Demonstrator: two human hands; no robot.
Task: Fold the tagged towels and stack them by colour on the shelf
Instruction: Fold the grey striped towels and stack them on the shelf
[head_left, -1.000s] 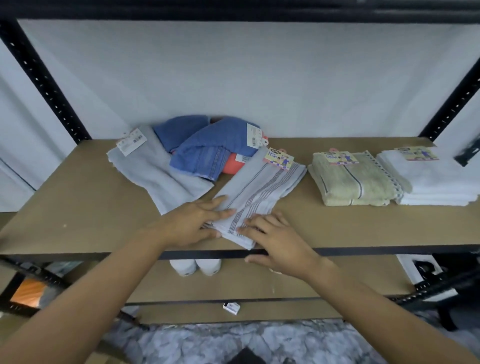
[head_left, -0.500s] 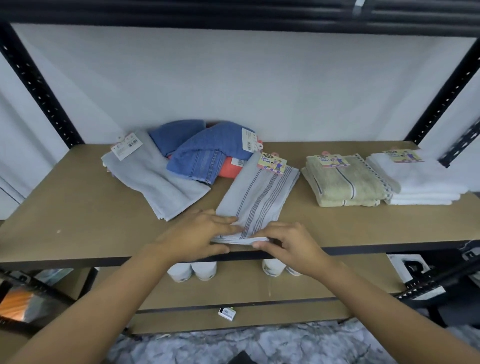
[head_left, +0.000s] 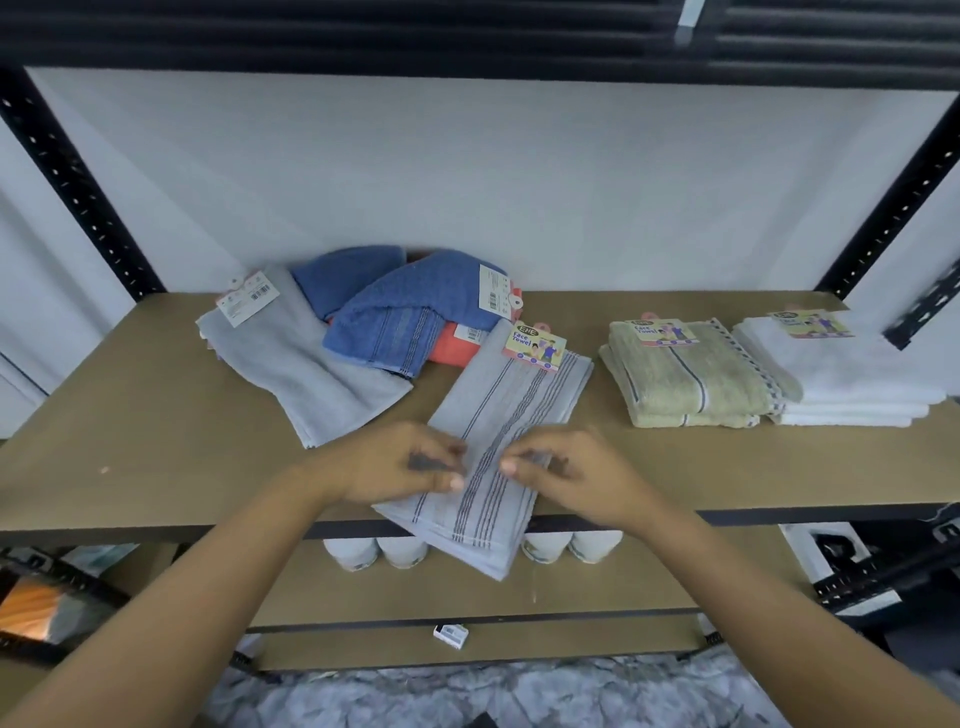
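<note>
Striped grey towel (head_left: 511, 410) lay lengthwise on the shelf board (head_left: 156, 415), tag (head_left: 535, 345) at the far end, near end hanging over the front edge. Left hand (head_left: 395, 462) and right hand (head_left: 569, 467) each pinched the cloth between thumb and curled fingers, near opposite long edges at roughly mid-length; nothing else held. Judged: pinches set there to mark the crease for a crosswise fold. Folded green towel (head_left: 691, 374) and white stack (head_left: 841, 369) sat at right, touching. Plain grey towel (head_left: 301, 364) and blue towels (head_left: 415, 317) lay loose at left, presumably queued.
</note>
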